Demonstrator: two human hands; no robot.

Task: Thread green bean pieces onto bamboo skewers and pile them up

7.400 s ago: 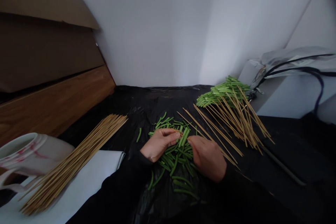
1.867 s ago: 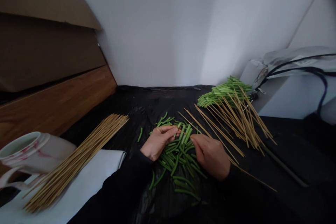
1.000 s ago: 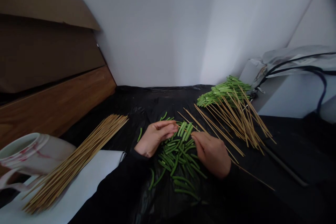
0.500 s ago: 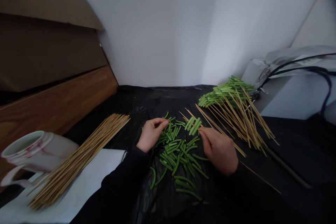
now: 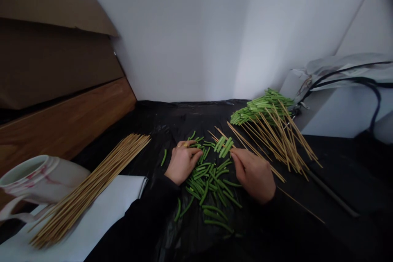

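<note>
My right hand [image 5: 254, 174] pinches a thin wooden skewer near its end, and several short green stem pieces [image 5: 223, 146] sit side by side across it. On the upper left part of a loose pile of cut green stems [image 5: 208, 184] rests my left hand [image 5: 183, 161], its thumb and fingers closed around something I cannot make out. A ring shows on one of its fingers. The pile lies on black plastic sheeting [image 5: 172, 120]. Beyond my right hand, a stack of skewered green stems [image 5: 264, 106] has its bare skewers pointing toward me.
At the left, a bundle of bare skewers [image 5: 92, 188] leans over a white sheet [image 5: 107, 208] beside a tipped mug [image 5: 55, 178]. A cardboard box [image 5: 58, 57] stands behind it. Dark cables [image 5: 346, 80] cross a white box [image 5: 331, 114] at the right.
My left hand has moved down and a little right, further over the pile. A single stem piece now shows to its left. My right hand still holds the skewer in nearly the same place.
</note>
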